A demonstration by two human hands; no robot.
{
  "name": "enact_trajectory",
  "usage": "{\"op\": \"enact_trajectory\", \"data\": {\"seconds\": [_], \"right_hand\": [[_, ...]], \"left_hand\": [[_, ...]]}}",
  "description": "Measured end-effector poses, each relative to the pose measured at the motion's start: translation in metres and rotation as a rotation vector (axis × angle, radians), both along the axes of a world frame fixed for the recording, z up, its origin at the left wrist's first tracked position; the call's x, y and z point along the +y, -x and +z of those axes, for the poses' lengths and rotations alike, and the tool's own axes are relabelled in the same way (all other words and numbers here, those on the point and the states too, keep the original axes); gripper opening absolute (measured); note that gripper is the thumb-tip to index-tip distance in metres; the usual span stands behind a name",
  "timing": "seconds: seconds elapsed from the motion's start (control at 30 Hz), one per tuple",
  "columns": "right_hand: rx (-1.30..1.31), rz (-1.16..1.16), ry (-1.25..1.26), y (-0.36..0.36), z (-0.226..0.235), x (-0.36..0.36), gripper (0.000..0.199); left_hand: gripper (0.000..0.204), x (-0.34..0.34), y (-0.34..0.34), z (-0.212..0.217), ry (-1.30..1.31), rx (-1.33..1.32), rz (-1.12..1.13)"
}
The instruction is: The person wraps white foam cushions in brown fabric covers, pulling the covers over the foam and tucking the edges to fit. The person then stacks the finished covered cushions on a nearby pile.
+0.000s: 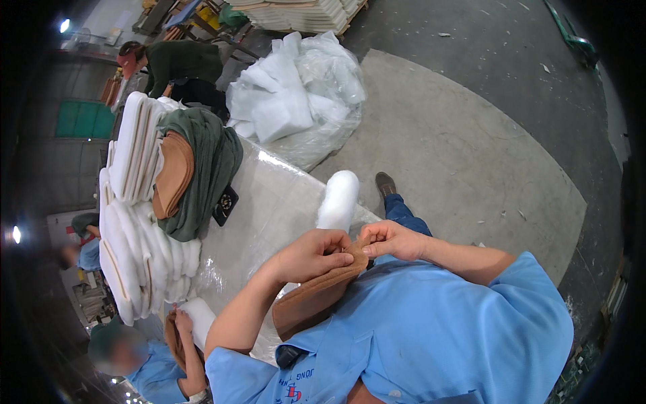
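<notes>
My left hand [315,256] pinches the upper end of a brown fabric piece [316,299], thumb and fingers closed on its edge. At that same end my right hand [395,240] grips a corner of the cloth, close beside the left. The piece hangs slanted against my blue shirt, its lower part partly behind my left forearm. Just beyond my hands, a rounded white padding piece [340,196] lies at the table's edge. Whether the padding touches the cloth is hidden by my hands.
The plastic-covered table [259,202] bears stacked white pads [128,229], a green cloth [202,161], brown pieces [173,172] and a dark phone [226,205]. A large bag of white padding [296,94] stands beyond. One co-worker [158,367] handles brown cloth nearby; another [182,67] bends farther off.
</notes>
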State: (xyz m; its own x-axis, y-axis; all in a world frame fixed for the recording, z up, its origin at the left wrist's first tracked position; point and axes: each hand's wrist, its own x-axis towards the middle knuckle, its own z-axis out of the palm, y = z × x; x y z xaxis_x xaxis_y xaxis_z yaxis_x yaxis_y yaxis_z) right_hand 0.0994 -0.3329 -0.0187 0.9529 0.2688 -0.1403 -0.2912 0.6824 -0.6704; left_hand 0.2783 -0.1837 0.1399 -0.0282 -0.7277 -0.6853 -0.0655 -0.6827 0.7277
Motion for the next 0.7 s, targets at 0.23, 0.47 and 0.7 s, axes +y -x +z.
{"op": "enact_trajectory", "data": {"seconds": [0.23, 0.47, 0.7], "right_hand": [[-0.028, -0.163, 0.229, 0.008, 0.016, 0.007, 0.017], [-0.11, -0.274, 0.427, 0.012, 0.039, 0.003, 0.021], [-0.073, -0.038, 0.123, 0.003, 0.021, -0.005, 0.019]], "left_hand": [[0.043, -0.015, -0.005, -0.02, -0.282, 0.068, -0.042], [0.043, -0.018, -0.01, -0.014, -0.144, 0.026, -0.184], [0.032, -0.019, -0.008, -0.008, 0.113, -0.154, -0.237]]}}
